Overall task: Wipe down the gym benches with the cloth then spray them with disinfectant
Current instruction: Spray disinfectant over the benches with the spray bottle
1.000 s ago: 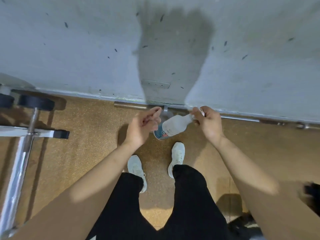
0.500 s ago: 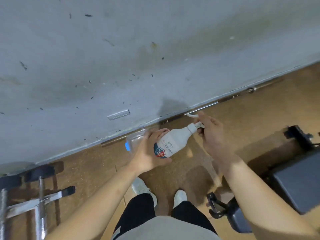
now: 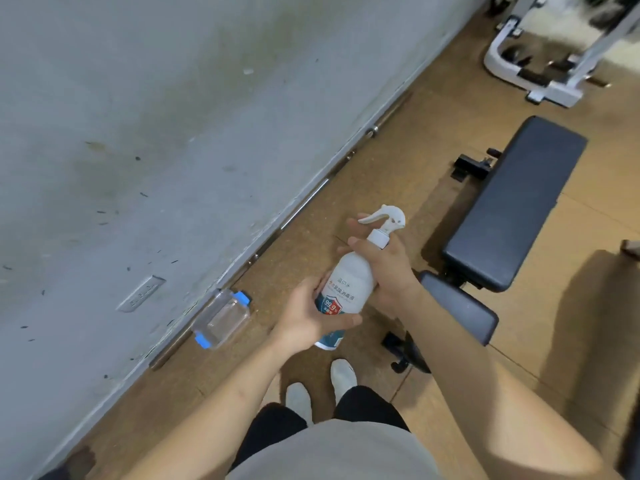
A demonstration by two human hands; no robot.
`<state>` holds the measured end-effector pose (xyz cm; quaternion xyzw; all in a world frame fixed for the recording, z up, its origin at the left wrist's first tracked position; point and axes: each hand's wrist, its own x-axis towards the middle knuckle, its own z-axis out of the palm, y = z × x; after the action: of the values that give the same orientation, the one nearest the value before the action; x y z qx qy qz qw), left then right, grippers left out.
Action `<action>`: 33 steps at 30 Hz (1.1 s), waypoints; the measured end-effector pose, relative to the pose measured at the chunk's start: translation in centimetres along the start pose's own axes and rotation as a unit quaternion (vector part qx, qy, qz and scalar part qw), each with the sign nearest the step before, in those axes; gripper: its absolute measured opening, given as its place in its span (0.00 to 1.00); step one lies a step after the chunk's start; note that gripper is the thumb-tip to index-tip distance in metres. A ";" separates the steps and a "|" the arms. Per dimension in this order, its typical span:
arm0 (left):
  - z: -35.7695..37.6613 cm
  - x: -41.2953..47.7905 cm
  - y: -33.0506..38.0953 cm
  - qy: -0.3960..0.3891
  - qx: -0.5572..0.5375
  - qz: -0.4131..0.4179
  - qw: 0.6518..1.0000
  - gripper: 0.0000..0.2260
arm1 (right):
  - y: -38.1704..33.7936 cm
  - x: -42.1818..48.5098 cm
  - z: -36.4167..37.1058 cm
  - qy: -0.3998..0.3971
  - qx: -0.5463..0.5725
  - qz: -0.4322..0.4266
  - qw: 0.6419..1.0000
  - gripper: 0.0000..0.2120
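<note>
The person wears a plain grey top (image 3: 346,452), visible at the lower frame edge. Below it, black trousers (image 3: 277,424) cover both legs. The footwear is white: left shoe (image 3: 298,400), right shoe (image 3: 343,375). Both forearms are bare along their full visible length. The left hand (image 3: 306,315) and right hand (image 3: 391,271) are likewise bare.

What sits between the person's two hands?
A white spray bottle. The left hand holds its lower part, and the right hand wraps its upper part just below the trigger. The head camera view shows this.
</note>
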<state>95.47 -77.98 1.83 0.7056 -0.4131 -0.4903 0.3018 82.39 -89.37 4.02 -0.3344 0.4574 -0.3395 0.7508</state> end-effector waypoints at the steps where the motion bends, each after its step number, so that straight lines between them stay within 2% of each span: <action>1: 1.1 -0.1 0.4 -0.022 -0.004 0.006 1.000 0.32 | -0.2 -0.8 -1.3 0.022 0.002 -0.006 1.000 0.18; 6: 5.4 -2.7 0.1 -0.126 -0.003 0.052 0.991 0.39 | -0.2 -6.2 -7.0 0.178 0.083 0.004 0.981 0.10; 8: 6.5 -4.3 -0.6 -0.140 -0.003 0.076 0.987 0.40 | -0.3 -8.6 -9.0 0.229 0.127 0.012 0.965 0.08; 11: 8.1 -6.9 -1.9 -0.153 -0.039 0.060 0.986 0.37 | 0.3 -12.2 -11.2 0.274 0.140 0.020 0.951 0.06; 15: 11.2 -9.6 -2.6 -0.154 -0.048 0.070 0.984 0.36 | 1.5 -16.1 -13.5 0.297 0.145 0.030 0.943 0.07; 22: 15.8 -13.5 -3.0 -0.186 0.002 0.131 0.974 0.41 | 3.8 -20.1 -18.1 0.331 0.097 0.068 0.936 0.12; 27: 19.8 -15.4 -3.3 -0.200 0.000 0.096 0.975 0.41 | 4.8 -21.1 -21.8 0.322 0.090 0.130 0.934 0.15; 31: 24.3 -16.6 -2.5 -0.168 -0.017 0.057 0.984 0.42 | 4.9 -22.0 -25.9 0.310 0.100 0.109 0.939 0.21; 33: 26.8 -17.1 -1.8 -0.132 0.006 0.062 0.989 0.44 | 4.6 -22.3 -28.1 0.302 0.116 0.099 0.941 0.20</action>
<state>67.68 -62.64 -1.15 0.6093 -0.4952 -0.5570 0.2708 49.76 -74.05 0.51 -0.0803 0.6508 -0.3994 0.6407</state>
